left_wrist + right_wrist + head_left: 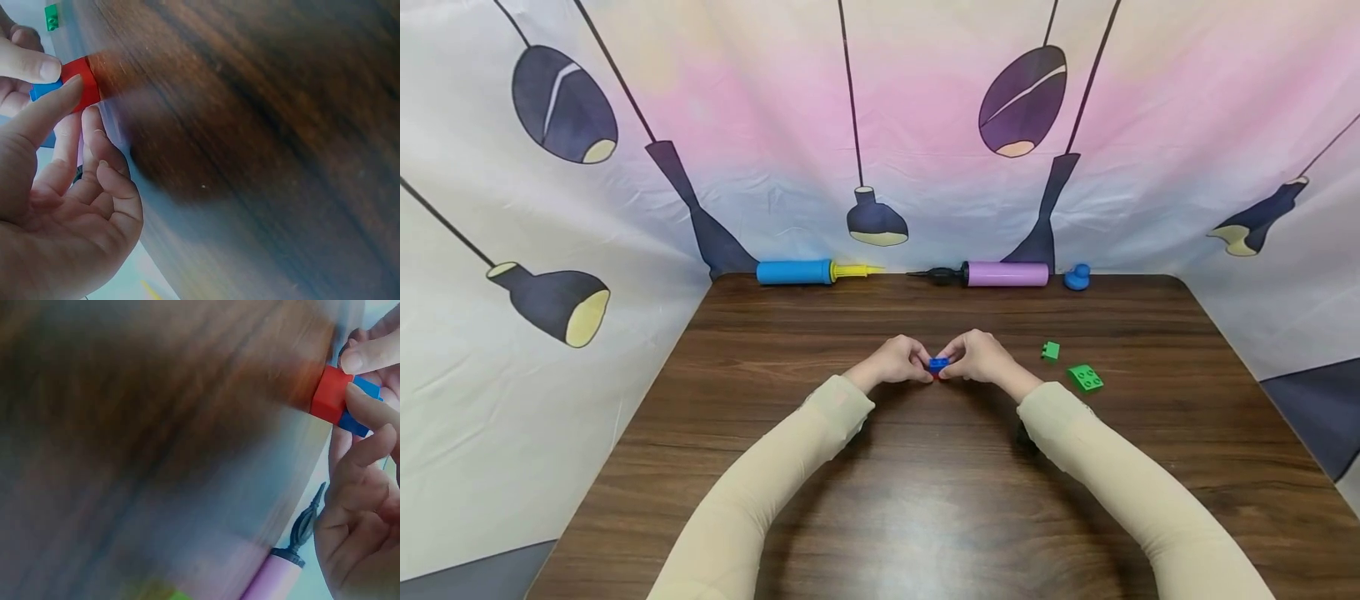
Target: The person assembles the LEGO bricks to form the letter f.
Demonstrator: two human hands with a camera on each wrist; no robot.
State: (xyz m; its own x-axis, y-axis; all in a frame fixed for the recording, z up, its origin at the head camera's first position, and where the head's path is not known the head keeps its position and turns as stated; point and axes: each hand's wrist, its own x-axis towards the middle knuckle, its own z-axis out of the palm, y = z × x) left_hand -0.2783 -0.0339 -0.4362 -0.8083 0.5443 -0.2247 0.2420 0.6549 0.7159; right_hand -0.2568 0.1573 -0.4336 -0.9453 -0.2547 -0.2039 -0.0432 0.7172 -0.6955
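A blue toy building brick (938, 363) sits on top of a red brick (328, 395) at mid-table, the two right against each other. My left hand (897, 360) pinches the red brick, its thumb across one face in the left wrist view. From the other side my right hand (983, 358) pinches the blue brick (356, 423), thumb near the seam between the two colours. Fingers cover part of both bricks in every view. To the right of my right hand lie a small green brick (1051, 351) and a larger green brick (1086, 378) with several studs.
Along the table's back edge lie a blue hand pump (795, 272) with a yellow nozzle and a purple hand pump (1006, 274) with a black nozzle. A small blue duck-shaped toy (1077, 278) stands beside them. Behind the wooden table (895, 500) hangs a lamp-patterned cloth (760, 100).
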